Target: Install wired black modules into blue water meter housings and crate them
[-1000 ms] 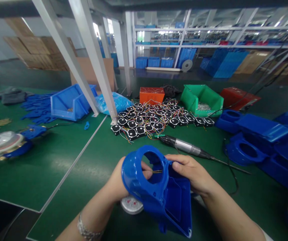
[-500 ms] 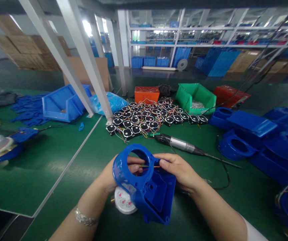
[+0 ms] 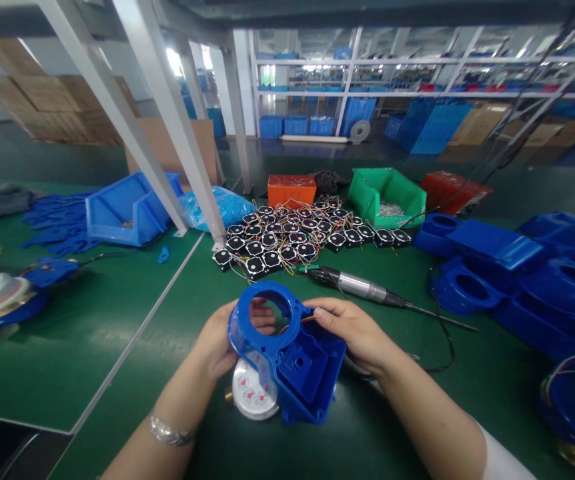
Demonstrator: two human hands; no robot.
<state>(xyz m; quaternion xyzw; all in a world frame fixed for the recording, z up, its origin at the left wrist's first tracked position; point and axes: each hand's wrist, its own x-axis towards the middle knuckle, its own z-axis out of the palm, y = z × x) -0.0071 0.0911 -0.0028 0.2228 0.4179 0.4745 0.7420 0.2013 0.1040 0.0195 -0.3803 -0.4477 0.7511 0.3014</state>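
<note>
Blue housing [image 3: 292, 360] gripped by left hand [image 3: 217, 343] and right hand [image 3: 352, 330] (wires pinched), meter dial [image 3: 250, 393] beneath, screwdriver [image 3: 362, 288] beyond

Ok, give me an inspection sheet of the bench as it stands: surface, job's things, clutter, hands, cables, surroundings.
Surface: green bench mat, pale seam running across it.
Job's things: blue plastic housing with round opening, held above a white round meter dial.
Clutter: black square modules with coloured wires; silver electric screwdriver; green bin; orange box; blue bin; stacked blue housings.
Hands: left hand grips the housing's ring side; right hand holds its far edge, pinching thin wires.
Cables: black screwdriver cord trails right.
Surroundings: grey frame posts, cardboard boxes, blue crates beyond.
</note>
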